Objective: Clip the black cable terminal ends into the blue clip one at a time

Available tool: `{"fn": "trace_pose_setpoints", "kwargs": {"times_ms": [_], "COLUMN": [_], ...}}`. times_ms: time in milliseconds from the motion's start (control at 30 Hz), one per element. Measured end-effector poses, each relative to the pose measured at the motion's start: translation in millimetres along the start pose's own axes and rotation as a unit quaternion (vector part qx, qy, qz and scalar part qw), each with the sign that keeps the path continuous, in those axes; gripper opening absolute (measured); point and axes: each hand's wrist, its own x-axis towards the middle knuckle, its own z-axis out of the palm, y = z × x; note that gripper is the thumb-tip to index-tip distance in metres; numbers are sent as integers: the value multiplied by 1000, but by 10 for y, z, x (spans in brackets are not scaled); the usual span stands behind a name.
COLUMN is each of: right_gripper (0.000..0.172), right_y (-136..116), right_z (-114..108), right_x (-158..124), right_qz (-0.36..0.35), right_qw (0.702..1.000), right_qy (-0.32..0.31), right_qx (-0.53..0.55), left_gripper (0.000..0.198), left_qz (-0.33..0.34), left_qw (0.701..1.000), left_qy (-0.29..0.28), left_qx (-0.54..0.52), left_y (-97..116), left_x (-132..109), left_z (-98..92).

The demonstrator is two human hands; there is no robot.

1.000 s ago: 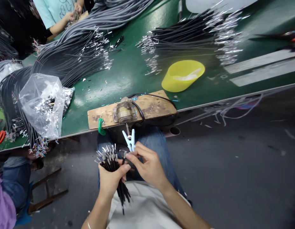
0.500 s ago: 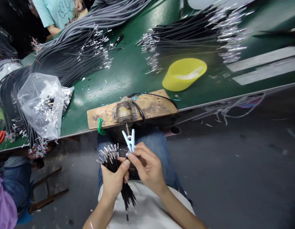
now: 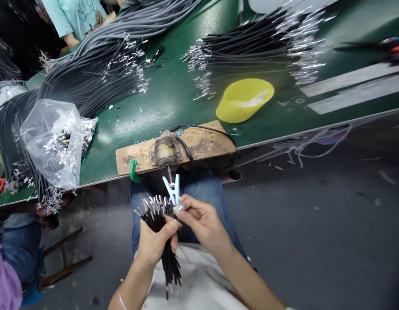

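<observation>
My left hand (image 3: pixel 154 243) is closed round a bundle of short black cables (image 3: pixel 160 224) with silvery stripped ends fanning upward, held over my lap. My right hand (image 3: pixel 201 221) touches the bundle's top from the right, its fingers pinched on a light blue plastic clip (image 3: pixel 173 189) that sticks up above them. Just beyond both hands, a wooden block (image 3: pixel 206 146) with a small metal device (image 3: pixel 163 151) and a black cord sits on the edge of the green table (image 3: pixel 167 103).
A yellow bowl (image 3: pixel 244 100) stands on the table right of centre. Big heaps of black and grey cables (image 3: pixel 89 73) cover the far side, more black cables (image 3: pixel 251 41) at right. A clear plastic bag (image 3: pixel 54 137) lies left. Another person (image 3: pixel 73 17) sits opposite; a wooden stool (image 3: pixel 62 258) stands lower left.
My left hand has raised the cable bundle slightly and shifted it right, closer to the clip. My right hand has stayed pinched on the clip, moving a little up with it.
</observation>
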Motion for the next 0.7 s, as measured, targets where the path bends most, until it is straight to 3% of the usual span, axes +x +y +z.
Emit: {"fn": "trace_pose_setpoints", "kwargs": {"times_ms": [67,167,233,333,433,533,700], "right_gripper": [26,21,20,24,33,39,41], "right_y": [-6,-14,-24,-30,-28,-59,-212], "right_z": [49,68,20,-101,-202,-250,-165], "right_x": [-40,-68,-49,22,127,260,476], "right_qz": [-10,-125,-154,-19,155,217,136], "right_qw": [998,972,969,998,969,957,982], "right_qy": [40,122,97,-62,-162,-161,-72], "right_qx": [-37,-155,-167,-26,100,110,107], "left_gripper": [40,41,39,35,30,22,13], "left_qz": [6,10,13,22,47,74,97], "left_qw": [1000,1000,1000,1000,998,996,992], "left_qy": [6,13,14,11,15,30,57], "left_qx": [5,8,8,13,24,36,56], "left_y": [-6,-23,-32,-29,-5,22,53], "left_x": [4,8,11,24,42,34,-27], "left_z": [21,24,3,-34,-44,-43,-66]}}
